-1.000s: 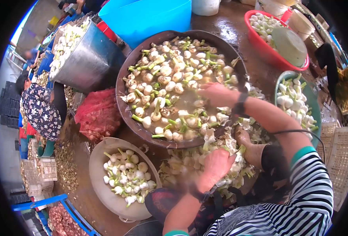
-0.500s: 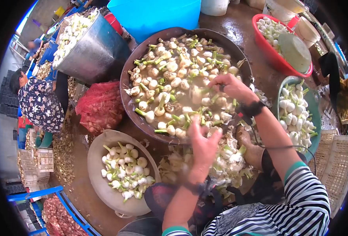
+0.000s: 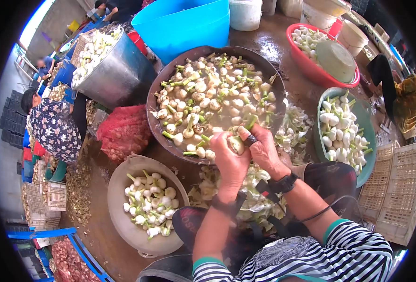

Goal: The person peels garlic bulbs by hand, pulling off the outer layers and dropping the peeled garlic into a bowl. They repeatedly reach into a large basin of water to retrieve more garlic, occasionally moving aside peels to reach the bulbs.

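Note:
My left hand is closed around a garlic bulb at the near rim of a wide dark basin. My right hand grips the same bulb from the other side, with its green stem pointing up and away. A dark band or small tool sits on a finger of the right hand; its exact kind is unclear. Many unpeeled garlic bulbs with short green stems float in the basin's murky water. Peeled white skins lie heaped below my hands.
A pale pan of white bulbs stands left, a green basin of bulbs right. Behind are a red basin, blue tub and metal bucket. A red net sack and a person in a floral top are left.
My right hand has come back from the water toward me, now with a garlic bulb. My left hand, open before, has closed on that bulb. The view has shifted slightly.

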The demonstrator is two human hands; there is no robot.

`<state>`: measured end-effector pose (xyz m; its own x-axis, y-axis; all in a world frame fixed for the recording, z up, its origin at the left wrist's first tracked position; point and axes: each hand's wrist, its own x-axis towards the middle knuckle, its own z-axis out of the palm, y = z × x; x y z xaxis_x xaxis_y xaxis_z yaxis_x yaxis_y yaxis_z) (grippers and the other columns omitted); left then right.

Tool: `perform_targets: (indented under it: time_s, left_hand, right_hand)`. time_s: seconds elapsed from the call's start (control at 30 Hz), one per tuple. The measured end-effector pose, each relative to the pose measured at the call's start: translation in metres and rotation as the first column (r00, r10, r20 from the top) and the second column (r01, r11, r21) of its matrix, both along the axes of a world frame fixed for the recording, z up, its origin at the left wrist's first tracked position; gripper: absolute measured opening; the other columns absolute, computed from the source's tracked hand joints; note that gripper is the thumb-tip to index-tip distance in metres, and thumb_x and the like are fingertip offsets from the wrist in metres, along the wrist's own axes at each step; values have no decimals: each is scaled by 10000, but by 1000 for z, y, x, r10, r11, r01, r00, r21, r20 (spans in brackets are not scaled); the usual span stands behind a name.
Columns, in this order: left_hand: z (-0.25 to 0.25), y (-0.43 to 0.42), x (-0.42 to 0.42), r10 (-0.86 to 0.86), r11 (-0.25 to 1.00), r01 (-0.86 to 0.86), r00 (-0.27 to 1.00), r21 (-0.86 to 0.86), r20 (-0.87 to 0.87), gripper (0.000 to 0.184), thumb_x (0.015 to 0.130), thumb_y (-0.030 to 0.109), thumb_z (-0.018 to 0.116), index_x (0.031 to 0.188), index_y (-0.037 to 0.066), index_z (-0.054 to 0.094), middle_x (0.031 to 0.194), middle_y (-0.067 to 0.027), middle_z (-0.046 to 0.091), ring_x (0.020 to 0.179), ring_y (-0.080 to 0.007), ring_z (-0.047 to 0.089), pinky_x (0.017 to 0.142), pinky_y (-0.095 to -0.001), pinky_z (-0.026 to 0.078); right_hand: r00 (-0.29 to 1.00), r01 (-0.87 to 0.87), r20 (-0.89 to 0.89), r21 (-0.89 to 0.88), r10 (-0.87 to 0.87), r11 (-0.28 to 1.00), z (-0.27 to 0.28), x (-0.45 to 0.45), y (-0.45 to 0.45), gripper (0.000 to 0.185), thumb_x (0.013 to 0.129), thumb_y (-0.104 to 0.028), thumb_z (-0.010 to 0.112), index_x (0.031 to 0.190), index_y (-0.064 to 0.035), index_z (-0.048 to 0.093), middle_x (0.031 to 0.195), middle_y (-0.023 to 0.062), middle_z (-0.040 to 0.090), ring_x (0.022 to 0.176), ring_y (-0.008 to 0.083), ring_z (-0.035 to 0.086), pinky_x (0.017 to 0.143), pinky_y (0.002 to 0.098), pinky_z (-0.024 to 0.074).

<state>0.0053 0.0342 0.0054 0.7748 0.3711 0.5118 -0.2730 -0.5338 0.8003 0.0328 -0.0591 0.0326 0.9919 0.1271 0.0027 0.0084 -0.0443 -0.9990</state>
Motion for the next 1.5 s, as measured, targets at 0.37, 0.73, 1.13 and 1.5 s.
perform_targets:
  time_s: [0.37,0.73,1.13,1.5]
  left_hand:
    - [28,24,-11,-734,246,256,679,-935,-7,371,769,176,642,1068,40,471,836,-63,568,671,-145,585,489,-255,503]
    - [15,23,-4,-601,471,247,792,-847,-104,461,877,397,427,1128,13,471,859,-93,591,538,-162,555,426,-243,441]
    - [0,23,2,-764,-110,-113,645,-987,11,702,837,674,344,1127,63,532,838,-134,606,565,-229,586,402,-306,448]
    - [6,16,-4,-521,51,-6,853,-999,-32,262,929,337,485,978,91,559,886,-34,604,768,-136,582,613,-278,483]
  right_hand:
    - [955,-113,256,-157,151,981,14,-1,-33,130,871,-72,519,922,26,587,748,75,592,664,141,516,620,276,421]
    - [905,-117,-308,483,294,868,16,0,-33,263,878,-142,579,1093,10,564,878,36,608,760,117,587,705,250,496]
    - [920,-153,-279,387,274,909,5,-1,-40,139,828,-57,567,927,-7,651,742,-3,615,688,46,529,602,211,436]
    - [784,346,-621,456,14,820,-31,-7,-19,212,818,-5,411,838,-51,617,765,44,597,619,144,543,528,285,457]
